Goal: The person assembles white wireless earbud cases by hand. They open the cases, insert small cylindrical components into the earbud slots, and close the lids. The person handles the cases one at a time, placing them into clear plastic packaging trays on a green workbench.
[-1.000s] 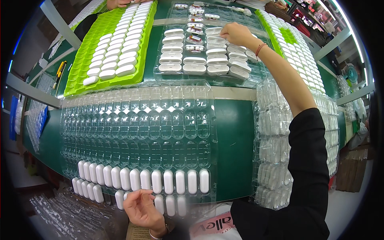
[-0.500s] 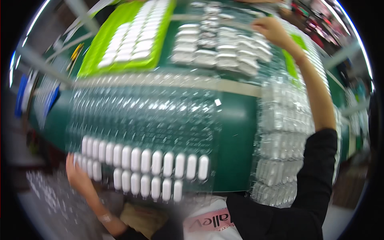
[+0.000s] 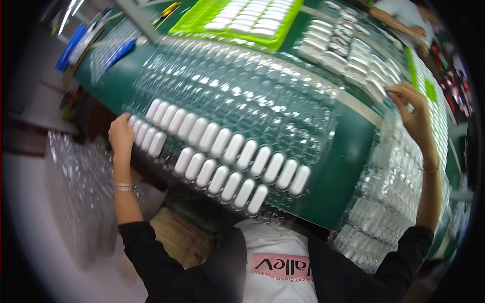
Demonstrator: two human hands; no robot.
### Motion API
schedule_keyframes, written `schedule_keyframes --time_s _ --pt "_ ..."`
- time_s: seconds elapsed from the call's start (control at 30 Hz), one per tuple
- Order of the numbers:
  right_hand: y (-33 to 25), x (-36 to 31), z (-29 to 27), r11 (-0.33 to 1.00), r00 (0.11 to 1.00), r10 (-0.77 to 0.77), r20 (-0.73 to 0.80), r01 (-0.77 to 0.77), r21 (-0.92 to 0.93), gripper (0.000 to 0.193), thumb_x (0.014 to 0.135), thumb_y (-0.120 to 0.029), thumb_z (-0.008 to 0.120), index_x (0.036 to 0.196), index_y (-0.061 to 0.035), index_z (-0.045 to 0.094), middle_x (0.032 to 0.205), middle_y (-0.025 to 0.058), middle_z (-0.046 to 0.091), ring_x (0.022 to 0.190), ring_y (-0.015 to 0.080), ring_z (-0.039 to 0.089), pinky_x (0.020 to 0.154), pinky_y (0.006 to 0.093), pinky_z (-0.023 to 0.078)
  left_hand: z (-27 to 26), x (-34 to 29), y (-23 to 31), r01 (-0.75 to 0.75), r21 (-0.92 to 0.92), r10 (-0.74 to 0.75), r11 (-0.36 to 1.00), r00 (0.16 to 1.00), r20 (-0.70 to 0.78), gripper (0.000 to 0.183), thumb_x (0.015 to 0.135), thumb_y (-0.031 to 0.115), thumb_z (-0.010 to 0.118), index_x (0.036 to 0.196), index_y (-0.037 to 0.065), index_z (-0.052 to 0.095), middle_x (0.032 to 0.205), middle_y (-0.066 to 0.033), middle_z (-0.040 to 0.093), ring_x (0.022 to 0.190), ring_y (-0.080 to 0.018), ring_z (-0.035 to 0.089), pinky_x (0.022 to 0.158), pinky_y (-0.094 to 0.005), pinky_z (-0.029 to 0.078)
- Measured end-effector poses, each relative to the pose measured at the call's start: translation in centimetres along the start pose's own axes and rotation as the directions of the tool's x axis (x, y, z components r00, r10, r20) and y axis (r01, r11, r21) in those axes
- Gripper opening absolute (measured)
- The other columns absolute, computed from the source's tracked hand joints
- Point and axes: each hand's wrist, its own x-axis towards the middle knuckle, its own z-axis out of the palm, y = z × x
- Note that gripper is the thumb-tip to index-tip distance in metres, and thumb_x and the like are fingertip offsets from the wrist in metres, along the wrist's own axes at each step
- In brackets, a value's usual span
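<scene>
A clear plastic blister tray [image 3: 242, 96] lies across the table before me. Its two nearest rows carry oblong white plastic pieces [image 3: 220, 142], with a gap in the nearest row. My left hand [image 3: 122, 134] is closed at the tray's near left corner, fingers on the edge beside the end piece. At the right, my right hand [image 3: 411, 108] hovers with fingers bent and apart, next to the near right end of another tray with stacked white pieces [image 3: 348, 50]. Nothing shows between those fingers.
A lime-green tray [image 3: 277, 43] of white pieces lies at the back. Stacked clear blister trays [image 3: 374, 212] fill the right side. Bagged clear plastic [image 3: 76, 202] stands at lower left, near a cardboard box [image 3: 177, 235]. Another person [image 3: 404, 20] works at the far right.
My view has turned, shifting the table in the picture. My right hand has drawn back from above the far white pieces to their near right end. My left hand stays at the tray's corner.
</scene>
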Motion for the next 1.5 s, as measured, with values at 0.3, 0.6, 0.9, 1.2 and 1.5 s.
schedule_keyframes --time_s 0.3,0.6,0.9,1.2,1.5 --pt "-2.9 -7.9 -3.9 0.996 0.999 0.008 -0.045 -0.012 -0.090 0.008 0.082 -0.003 0.067 0.091 -0.0024 0.069 0.079 0.0096 0.064 0.073 0.0291 0.063 0.063 0.0367 0.049 -12.6 -9.6 17.9 -0.315 -0.695 -0.010 0.646 0.907 -0.421 0.022 0.089 -0.001 0.061 0.111 -0.004 0.059 0.106 -0.0157 0.063 0.098 -0.0274 0.062 0.088 -0.0375 0.049" --pt "0.8 -25.9 -13.2 0.615 0.514 0.751 -0.414 -0.773 0.156 0.017 0.094 -0.011 0.057 0.096 0.0024 0.068 0.068 0.0049 0.066 0.056 0.0076 0.057 0.052 0.0224 0.044 -16.5 -23.6 35.1 0.377 -0.888 0.820 -0.263 0.572 0.000 0.029 0.082 -0.003 0.070 0.108 -0.004 0.058 0.105 -0.0147 0.065 0.093 -0.0204 0.064 0.081 -0.0299 0.052" --pt "-1.3 -45.0 -16.3 0.303 0.139 0.788 -0.599 -0.935 0.183 0.025 0.093 -0.019 0.053 0.096 0.0018 0.066 0.067 0.0056 0.066 0.050 0.0112 0.056 0.051 0.0263 0.045 -16.1 -24.7 36.0 0.300 -0.841 0.750 -0.450 0.638 -0.174 0.036 0.088 0.003 0.067 0.120 -0.005 0.052 0.104 -0.0118 0.057 0.095 -0.0206 0.059 0.082 -0.0316 0.050" --pt "-5.6 -45.8 -14.8 0.253 0.311 0.802 -0.510 -0.950 -0.181 0.020 0.085 -0.019 0.068 0.083 0.0014 0.069 0.058 0.0082 0.059 0.051 0.0109 0.050 0.053 0.0308 0.041 -14.5 -26.1 37.7 0.235 -0.914 0.704 -0.331 0.706 -0.073 0.042 0.088 0.016 0.070 0.119 -0.003 0.051 0.102 -0.0119 0.061 0.092 -0.0189 0.061 0.080 -0.0283 0.050" --pt "-6.2 -44.7 -14.2 -0.090 0.015 0.950 -0.311 -0.942 -0.322 0.026 0.074 -0.025 0.071 0.090 -0.0047 0.064 0.092 0.0135 0.067 0.091 0.0321 0.063 0.076 0.0425 0.049 -14.1 -25.3 36.8 0.217 -0.930 0.737 -0.296 0.671 -0.078 0.047 0.087 0.022 0.071 0.120 -0.003 0.050 0.100 -0.0099 0.058 0.090 -0.0175 0.059 0.076 -0.0270 0.051"
